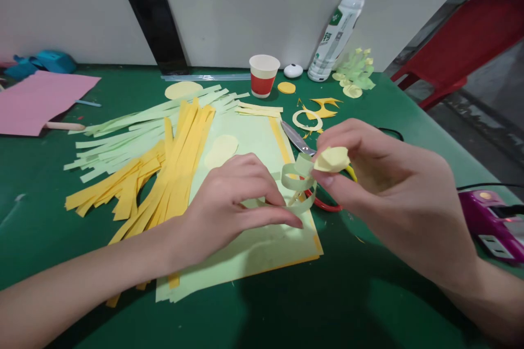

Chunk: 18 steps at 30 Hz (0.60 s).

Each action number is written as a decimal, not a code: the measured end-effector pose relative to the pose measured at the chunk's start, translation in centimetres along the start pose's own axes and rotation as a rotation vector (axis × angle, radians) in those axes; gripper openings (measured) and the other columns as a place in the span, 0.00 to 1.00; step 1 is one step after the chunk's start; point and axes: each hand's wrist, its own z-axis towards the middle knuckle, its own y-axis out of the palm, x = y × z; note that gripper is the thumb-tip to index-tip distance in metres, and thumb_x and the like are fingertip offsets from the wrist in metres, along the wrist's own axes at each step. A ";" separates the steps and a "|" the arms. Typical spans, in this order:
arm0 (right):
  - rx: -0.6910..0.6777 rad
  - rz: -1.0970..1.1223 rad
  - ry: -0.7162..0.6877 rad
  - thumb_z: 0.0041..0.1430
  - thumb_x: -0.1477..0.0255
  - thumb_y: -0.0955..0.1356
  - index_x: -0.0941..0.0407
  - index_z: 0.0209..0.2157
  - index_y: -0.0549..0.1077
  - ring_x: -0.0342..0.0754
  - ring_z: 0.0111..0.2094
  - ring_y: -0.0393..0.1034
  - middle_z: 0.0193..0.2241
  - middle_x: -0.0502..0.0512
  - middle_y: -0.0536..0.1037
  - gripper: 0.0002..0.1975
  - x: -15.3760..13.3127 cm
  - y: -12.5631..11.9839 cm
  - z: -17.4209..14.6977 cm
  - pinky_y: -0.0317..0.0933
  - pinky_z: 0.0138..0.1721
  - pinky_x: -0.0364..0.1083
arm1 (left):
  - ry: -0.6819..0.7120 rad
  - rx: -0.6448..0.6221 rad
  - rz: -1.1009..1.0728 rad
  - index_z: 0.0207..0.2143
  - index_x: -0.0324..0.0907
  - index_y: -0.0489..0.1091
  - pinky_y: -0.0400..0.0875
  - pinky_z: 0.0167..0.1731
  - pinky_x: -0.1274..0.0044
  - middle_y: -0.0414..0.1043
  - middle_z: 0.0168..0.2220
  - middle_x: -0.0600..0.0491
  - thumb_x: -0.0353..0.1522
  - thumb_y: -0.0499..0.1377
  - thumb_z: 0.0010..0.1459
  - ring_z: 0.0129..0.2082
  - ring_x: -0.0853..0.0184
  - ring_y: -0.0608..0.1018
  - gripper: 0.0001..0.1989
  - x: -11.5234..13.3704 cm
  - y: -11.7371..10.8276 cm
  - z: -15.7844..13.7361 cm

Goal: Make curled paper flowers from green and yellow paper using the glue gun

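Observation:
Between the thumb and fingers of my right hand is a small pale yellow folded-paper bud. A light green paper strip hangs from it in loose curls. My left hand pinches the far end of this strip, thumb below and fingers above. Below both hands lies a stack of light green and yellow paper sheets. Scissors with red and yellow handles lie behind the strip, partly hidden by my right hand. Yellow paper strips lie left of the stack, under my left forearm.
Light green strips spread at the left. A paper cup, a bottle and a black phone-like slab stand along the wall. A paper plant sits back right. A purple power socket is at the right edge.

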 end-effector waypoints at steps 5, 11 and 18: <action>-0.001 0.000 0.012 0.47 0.79 0.64 0.54 0.24 0.64 0.38 0.30 0.60 0.25 0.45 0.66 0.05 0.0 0.1 0.0 0.58 0.31 0.40 | 0.009 -0.001 0.021 0.22 0.39 0.70 0.66 0.30 0.75 0.70 0.21 0.56 0.28 0.66 0.47 0.25 0.71 0.69 0.07 -0.3 0.0 0.1; -0.011 -0.003 0.023 0.47 0.78 0.64 0.53 0.24 0.64 0.38 0.29 0.60 0.25 0.45 0.65 0.05 -0.1 0.2 0.1 0.58 0.30 0.39 | 0.004 0.003 0.049 0.22 0.38 0.69 0.65 0.31 0.74 0.70 0.21 0.56 0.30 0.66 0.47 0.25 0.70 0.68 0.08 -0.4 0.0 0.2; 0.008 0.010 0.080 0.46 0.76 0.65 0.53 0.22 0.65 0.39 0.29 0.60 0.24 0.45 0.66 0.05 -0.1 0.1 0.0 0.56 0.28 0.40 | -0.002 0.010 0.055 0.22 0.39 0.68 0.64 0.31 0.74 0.70 0.21 0.56 0.31 0.65 0.48 0.25 0.70 0.68 0.09 -0.7 0.1 0.1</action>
